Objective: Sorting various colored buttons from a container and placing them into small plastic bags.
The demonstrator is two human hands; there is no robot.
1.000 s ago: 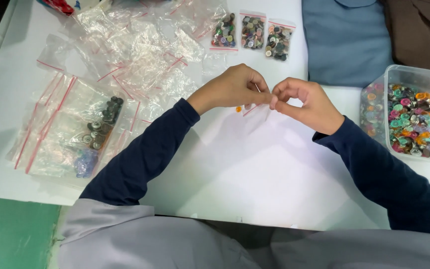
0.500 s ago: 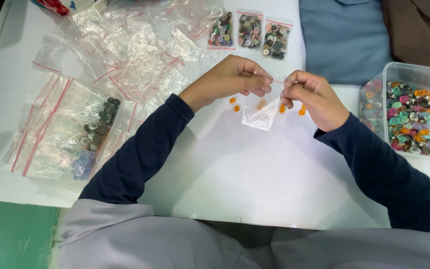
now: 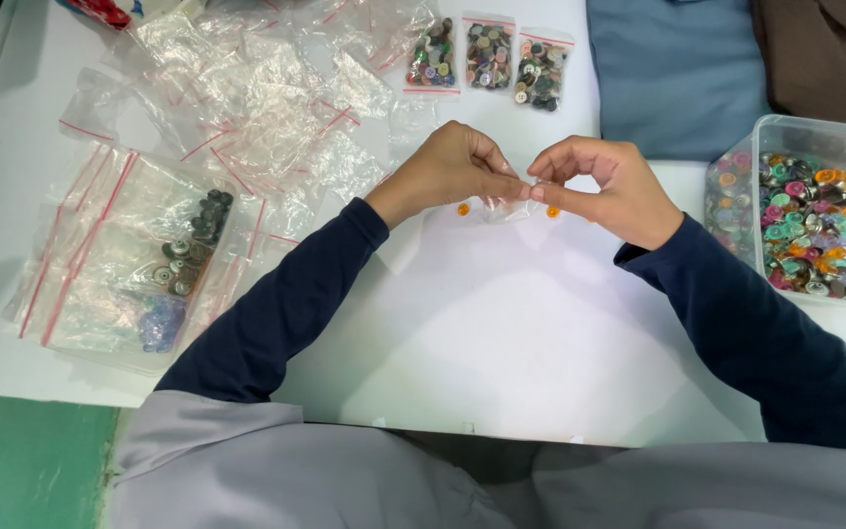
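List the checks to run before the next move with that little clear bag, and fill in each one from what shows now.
1. Both hands on the small clear bag: ok. The left hand and right hand pinch it between their fingertips above the white table.
2. Bag mouth sealed: cannot tell, fingers cover it.
3. What the bag holds: cannot tell, too small and partly hidden.
4. Loose orange buttons: not ok. One lies left of the bag and one right of it, both outside it.
5. Clear tub of mixed buttons: ok, open beside the right hand.
6. Three filled bags: ok, lined up at the far edge.
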